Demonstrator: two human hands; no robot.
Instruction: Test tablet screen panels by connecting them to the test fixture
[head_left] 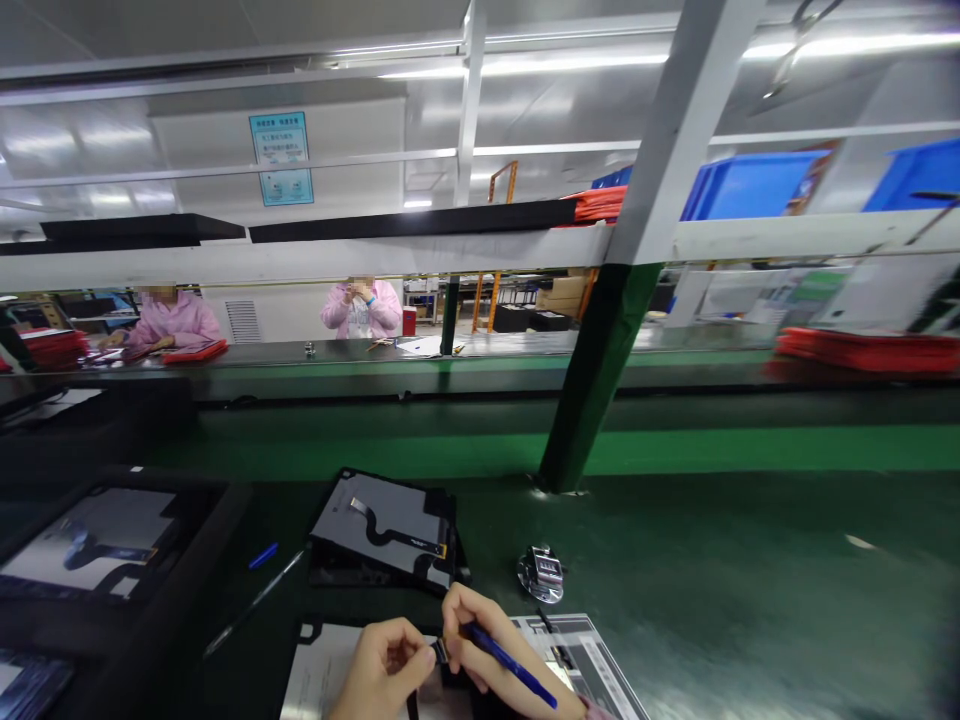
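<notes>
Left hand: the left hand (386,662), low in the middle of the view, pinches a small dark-and-silver connector piece (440,652) between thumb and curled fingers.
Right hand: the right hand (484,640) closes round a blue pen (517,668), whose rear end points down and to the right; its fingertips are right beside the connector piece, and whether they touch it I cannot tell.
Connector piece: in the narrow space between both hands, above a pale-backed panel (319,665); its finer detail is too small to tell.
Under the hands: the pale-backed panel, partly hidden by fingers and wrists, lies on the dark green surface (750,580).
Panel stack: just beyond the hands, grey-backed display panels (337,515) lie slightly askew on one another, a curved black ribbon cable (386,537) across the top one.
Tally counter: a chrome tally counter (541,573) rests near the right hand, to the right of the stack.
Left of the stack: a blue pen cap (263,556) and a thin clear stick (251,608) lie apart from each other; farther left, a black tray (214,540) holds another panel with a ribbon cable.
Across the surface: a dark green post (592,390) leans in view; beyond it two co-workers in pink sit, one (176,318) near red folders (195,351), one (364,308) with both hands raised.
</notes>
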